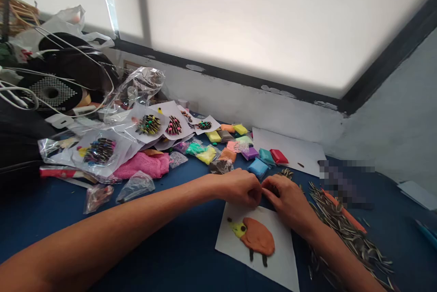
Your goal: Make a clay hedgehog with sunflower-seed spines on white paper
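My left hand [241, 187] is closed, its fingers curled inward above the top edge of a white paper sheet [283, 269]. Nearly touching it, my right hand [288, 198] has its thumb and fingers pinched together. Whatever is between the fingers of either hand is hidden. On the sheet is a flat clay animal with an orange body [257, 237], a yellow head [236, 229] and dark legs [264, 260]. Just beyond the hands lies a blue clay packet [258, 168]. A pile of striped sunflower seeds [344, 233] spreads to the right of my right forearm.
Wrapped clay packets, one red [279, 156], lie near the wall. Finished seed-and-clay pictures [149, 124] are stacked at left, beside a pink cloth [145, 164] and plastic bags [136, 186]. Another white sheet [287, 146] lies at the back. An orange strip [344, 212] rests among the seeds.
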`<state>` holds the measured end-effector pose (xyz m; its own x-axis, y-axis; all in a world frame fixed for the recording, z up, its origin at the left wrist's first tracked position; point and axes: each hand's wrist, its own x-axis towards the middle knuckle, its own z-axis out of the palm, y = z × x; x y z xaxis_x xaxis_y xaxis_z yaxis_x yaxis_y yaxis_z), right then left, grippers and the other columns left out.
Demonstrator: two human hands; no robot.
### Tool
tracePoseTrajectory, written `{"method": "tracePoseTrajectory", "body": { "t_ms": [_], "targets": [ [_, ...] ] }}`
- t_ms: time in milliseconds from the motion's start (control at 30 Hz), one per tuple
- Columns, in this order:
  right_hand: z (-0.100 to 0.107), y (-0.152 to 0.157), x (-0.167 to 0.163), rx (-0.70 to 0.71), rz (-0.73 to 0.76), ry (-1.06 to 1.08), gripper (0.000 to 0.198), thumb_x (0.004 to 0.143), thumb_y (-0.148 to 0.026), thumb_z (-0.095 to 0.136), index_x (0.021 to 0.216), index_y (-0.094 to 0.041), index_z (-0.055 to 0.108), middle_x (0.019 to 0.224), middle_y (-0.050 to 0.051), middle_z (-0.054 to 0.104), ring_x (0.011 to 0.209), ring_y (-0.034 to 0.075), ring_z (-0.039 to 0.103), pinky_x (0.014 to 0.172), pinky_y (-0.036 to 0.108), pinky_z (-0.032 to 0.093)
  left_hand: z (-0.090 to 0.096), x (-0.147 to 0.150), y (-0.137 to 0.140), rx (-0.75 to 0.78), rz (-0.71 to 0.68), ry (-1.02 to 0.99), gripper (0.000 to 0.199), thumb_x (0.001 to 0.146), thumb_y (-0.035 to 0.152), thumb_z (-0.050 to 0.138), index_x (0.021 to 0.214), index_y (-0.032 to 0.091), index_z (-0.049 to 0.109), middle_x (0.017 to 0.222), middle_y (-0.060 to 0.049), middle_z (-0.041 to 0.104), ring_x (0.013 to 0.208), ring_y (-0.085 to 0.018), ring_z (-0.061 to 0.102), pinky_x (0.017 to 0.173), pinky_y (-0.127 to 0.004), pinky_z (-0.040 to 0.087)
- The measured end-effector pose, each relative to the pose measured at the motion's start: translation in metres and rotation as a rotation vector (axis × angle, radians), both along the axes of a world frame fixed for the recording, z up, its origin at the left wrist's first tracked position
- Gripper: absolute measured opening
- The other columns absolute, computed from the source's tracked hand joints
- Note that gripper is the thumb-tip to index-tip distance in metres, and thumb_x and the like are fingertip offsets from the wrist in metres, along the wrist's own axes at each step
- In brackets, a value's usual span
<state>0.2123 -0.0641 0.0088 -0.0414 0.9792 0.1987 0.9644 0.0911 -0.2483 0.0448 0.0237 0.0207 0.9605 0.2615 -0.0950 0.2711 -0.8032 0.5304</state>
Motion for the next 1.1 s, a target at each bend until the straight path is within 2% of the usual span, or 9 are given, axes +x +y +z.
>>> {"method": "tracePoseTrajectory", "body": {
  "t_ms": [200,367,467,600,667,767,833,967,1100],
  "targets": [
    [0.001,-0.005,-0.005,0.031,-0.021,-0.006,0.012,0.082,-0.020,0.048,0.072,-0.022,0.055,0.076,0.006,0.062,0.076,0.024,0.057,0.070,0.037,0.042,0.002,0.000,-0.001,0.087,-0.002,0.031,0.014,0.077,0.017,0.058,0.084,0.019,0.069,0.079,0.002,0.068,0.070,-0.013,0.057,0.064,-0.025,0.037],
    [0.015,-0.028,-0.008,0.084,-0.084,0.080,0.018,0.092,-0.031,0.038,0.087,-0.023,0.054,0.075,0.002,0.062,0.064,0.018,0.057,0.060,0.030,0.043,0.001,0.002,-0.005,0.134,-0.023,0.019,0.012,0.081,0.019,0.057,0.084,0.019,0.068,0.084,0.001,0.069,0.076,-0.014,0.058,0.073,-0.027,0.038],
    [0.022,-0.038,-0.007,0.034,-0.144,0.224,0.024,0.090,-0.041,0.043,0.088,-0.023,0.058,0.067,0.000,0.061,0.054,0.016,0.055,0.051,0.027,0.043,-0.002,0.004,-0.004,0.119,-0.007,-0.002,0.011,0.081,0.020,0.058,0.085,0.018,0.068,0.087,0.001,0.069,0.077,-0.013,0.058,0.070,-0.025,0.038],
    [0.023,-0.040,0.001,-0.038,-0.228,0.421,0.034,0.083,-0.047,0.053,0.100,-0.020,0.065,0.094,0.008,0.073,0.084,0.022,0.069,0.068,0.030,0.053,-0.005,0.006,-0.004,0.056,0.000,-0.064,0.012,0.078,0.016,0.061,0.088,0.018,0.068,0.088,0.001,0.069,0.076,-0.012,0.058,0.065,-0.022,0.039],
    [0.021,-0.039,0.007,-0.023,-0.244,0.400,0.039,0.083,-0.043,0.051,0.109,-0.019,0.066,0.104,0.010,0.073,0.096,0.024,0.069,0.076,0.033,0.054,-0.007,0.006,-0.005,0.035,0.005,-0.079,0.012,0.078,0.016,0.062,0.088,0.018,0.068,0.087,0.001,0.069,0.077,-0.012,0.058,0.066,-0.022,0.039],
    [0.019,-0.038,0.017,0.040,-0.247,0.241,0.045,0.086,-0.039,0.044,0.121,-0.020,0.063,0.102,0.008,0.074,0.091,0.024,0.069,0.073,0.035,0.053,-0.009,0.008,-0.008,0.062,0.031,-0.070,0.009,0.080,0.021,0.062,0.085,0.018,0.069,0.085,0.000,0.069,0.079,-0.014,0.058,0.072,-0.026,0.039],
    [0.017,-0.037,0.022,0.078,-0.246,0.121,0.043,0.085,-0.040,0.043,0.116,-0.020,0.065,0.096,0.008,0.074,0.083,0.023,0.068,0.067,0.035,0.051,-0.009,0.008,-0.010,0.089,0.043,-0.058,0.009,0.081,0.023,0.061,0.084,0.019,0.068,0.085,0.000,0.068,0.080,-0.015,0.058,0.078,-0.029,0.038],
    [0.013,-0.036,0.027,0.068,-0.238,0.029,0.028,0.081,-0.042,0.047,0.077,-0.023,0.068,0.078,0.006,0.070,0.070,0.023,0.064,0.061,0.035,0.046,-0.008,0.008,-0.012,0.103,0.023,-0.035,0.010,0.084,0.021,0.057,0.083,0.018,0.067,0.088,0.000,0.069,0.083,-0.015,0.059,0.082,-0.031,0.037],
    [0.002,-0.034,0.025,0.051,-0.233,-0.023,0.022,0.079,-0.039,0.050,0.070,-0.024,0.063,0.073,0.006,0.066,0.073,0.025,0.061,0.063,0.037,0.043,-0.007,0.007,-0.013,0.157,-0.011,-0.053,0.010,0.084,0.018,0.055,0.082,0.018,0.066,0.091,-0.001,0.068,0.089,-0.017,0.059,0.081,-0.030,0.037]
  ]
}}
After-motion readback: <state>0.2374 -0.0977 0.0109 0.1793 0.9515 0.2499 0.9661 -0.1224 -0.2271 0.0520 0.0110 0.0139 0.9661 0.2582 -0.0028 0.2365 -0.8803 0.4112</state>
